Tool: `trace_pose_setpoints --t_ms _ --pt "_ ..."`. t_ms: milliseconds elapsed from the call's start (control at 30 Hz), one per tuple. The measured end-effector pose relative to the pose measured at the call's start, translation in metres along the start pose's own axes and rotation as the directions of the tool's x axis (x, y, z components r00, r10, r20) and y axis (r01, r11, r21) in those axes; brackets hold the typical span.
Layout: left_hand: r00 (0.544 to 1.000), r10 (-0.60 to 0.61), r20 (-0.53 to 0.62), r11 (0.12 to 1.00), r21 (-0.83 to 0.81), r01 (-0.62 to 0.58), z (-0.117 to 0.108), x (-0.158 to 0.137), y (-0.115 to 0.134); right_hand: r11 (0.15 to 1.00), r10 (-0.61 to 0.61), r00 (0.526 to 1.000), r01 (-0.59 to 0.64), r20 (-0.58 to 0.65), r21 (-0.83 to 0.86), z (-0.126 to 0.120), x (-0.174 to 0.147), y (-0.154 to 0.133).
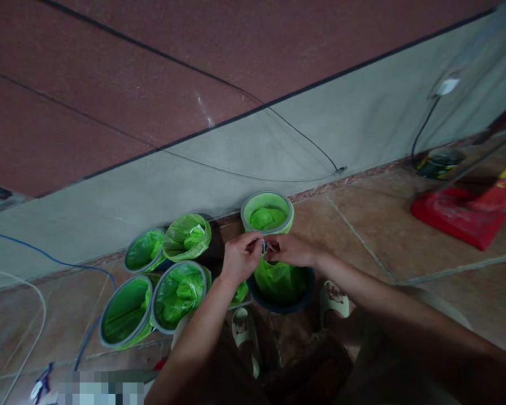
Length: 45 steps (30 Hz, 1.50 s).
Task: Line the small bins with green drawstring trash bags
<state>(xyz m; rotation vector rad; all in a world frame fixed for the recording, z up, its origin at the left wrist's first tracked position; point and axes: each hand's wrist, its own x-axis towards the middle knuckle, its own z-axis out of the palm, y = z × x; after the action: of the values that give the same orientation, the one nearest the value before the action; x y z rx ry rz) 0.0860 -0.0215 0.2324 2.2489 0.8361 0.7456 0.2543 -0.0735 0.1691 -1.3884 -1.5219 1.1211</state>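
Note:
My left hand (241, 257) and my right hand (294, 249) meet over a dark round bin (283, 307), their fingers closed in a pinch. Between them is the gathered neck of a green bin bag (276, 275), with a small whitish bit at the fingertips, too small to make out. Below, the bag hangs down into the bin. Just behind my hands stands a grey-rimmed bin (267, 231) lined with another green bag. My left forearm partly covers a further bin with green plastic (239, 293) in it.
Several green-lined bins (179, 329) are grouped at left against the wall (185, 185). Slippered feet (244, 326) flank the dark bin. A red dustpan (451, 216) and a tin (441, 162) are at right. Blue cable (86, 343) and white cable (42, 298) cross the left floor.

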Motion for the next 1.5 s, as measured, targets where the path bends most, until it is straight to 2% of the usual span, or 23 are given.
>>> trace_pose_setpoints --t_ms 100,167,233,300,367,433,533,667,767,867,933,1000,1067,1100,1167,1233,1300,1333,1433,1500 --pt "0.998 -0.065 0.021 0.979 -0.192 0.068 0.012 0.003 -0.013 0.998 0.056 0.997 -0.055 0.051 -0.03 0.013 0.007 0.005" --pt "0.983 -0.181 -0.032 0.927 -0.34 0.159 0.023 0.002 -0.032 0.995 0.095 0.995 -0.095 0.037 -0.012 0.013 0.011 0.008" --pt "0.927 -0.368 -0.067 0.842 -0.446 0.302 0.036 0.0 -0.053 0.992 0.119 0.993 -0.118 -0.018 0.039 0.007 0.014 0.008" --pt "0.877 -0.481 0.008 0.784 -0.444 0.434 0.049 -0.005 -0.07 0.983 0.139 0.985 -0.125 -0.101 0.136 -0.002 0.015 0.005" --pt "0.896 -0.42 0.146 0.821 -0.359 0.444 0.062 -0.011 -0.079 0.965 0.145 0.976 -0.104 -0.161 0.24 -0.008 0.016 -0.001" --pt "0.926 -0.294 0.238 0.895 -0.271 0.354 0.074 -0.016 -0.079 0.941 0.152 0.97 -0.084 -0.188 0.327 -0.012 0.016 -0.007" --pt "0.937 -0.243 0.251 0.934 -0.2 0.296 0.086 -0.019 -0.074 0.902 0.176 0.962 -0.072 -0.21 0.426 -0.012 0.016 -0.015" --pt "0.918 -0.337 0.208 0.877 -0.285 0.386 0.092 -0.014 -0.075 0.905 0.206 0.934 -0.068 -0.293 0.419 -0.02 0.016 -0.012" --pt "0.883 -0.45 0.135 0.757 -0.465 0.458 0.09 -0.012 -0.081 0.951 0.245 0.894 -0.148 -0.374 0.27 -0.038 0.013 0.002" --pt "0.815 -0.568 0.112 0.582 -0.646 0.495 0.085 -0.011 -0.086 0.952 0.253 0.888 -0.3 -0.385 -0.065 -0.058 0.005 0.02" --pt "0.763 -0.632 0.137 0.459 -0.727 0.51 0.082 -0.01 -0.088 0.866 0.259 0.91 -0.367 -0.323 -0.34 -0.066 -0.003 0.029" --pt "0.724 -0.669 0.17 0.368 -0.77 0.521 0.08 -0.008 -0.088 0.747 0.33 0.925 -0.379 -0.189 -0.547 -0.066 -0.011 0.033" --pt "0.713 -0.674 0.195 0.326 -0.787 0.524 0.08 -0.007 -0.088 0.684 0.454 0.891 -0.361 -0.017 -0.634 -0.06 -0.016 0.031" --pt "0.716 -0.668 0.202 0.323 -0.789 0.523 0.08 -0.007 -0.088 0.699 0.486 0.872 -0.345 0.062 -0.626 -0.056 -0.016 0.029" --pt "0.734 -0.649 0.202 0.352 -0.775 0.524 0.083 -0.008 -0.087 0.814 0.45 0.875 -0.318 0.181 -0.486 -0.048 -0.015 0.021" --pt "0.758 -0.622 0.198 0.414 -0.738 0.532 0.086 -0.01 -0.087 0.931 0.331 0.921 -0.283 0.207 -0.231 -0.044 -0.011 0.014" --pt "0.785 -0.589 0.192 0.478 -0.701 0.53 0.088 -0.012 -0.087 0.956 0.291 0.942 -0.284 0.166 -0.07 -0.044 -0.007 0.011" --pt "0.795 -0.575 0.19 0.498 -0.689 0.526 0.089 -0.013 -0.087 0.95 0.31 0.942 -0.301 0.126 -0.083 -0.044 -0.005 0.01" --pt "0.803 -0.571 0.173 0.533 -0.666 0.522 0.09 -0.013 -0.087 0.888 0.36 0.933 -0.344 -0.004 -0.306 -0.044 -0.005 0.014" --pt "0.794 -0.585 0.166 0.552 -0.636 0.54 0.09 -0.012 -0.088 0.889 0.338 0.939 -0.296 0.064 -0.349 -0.041 -0.009 0.016"
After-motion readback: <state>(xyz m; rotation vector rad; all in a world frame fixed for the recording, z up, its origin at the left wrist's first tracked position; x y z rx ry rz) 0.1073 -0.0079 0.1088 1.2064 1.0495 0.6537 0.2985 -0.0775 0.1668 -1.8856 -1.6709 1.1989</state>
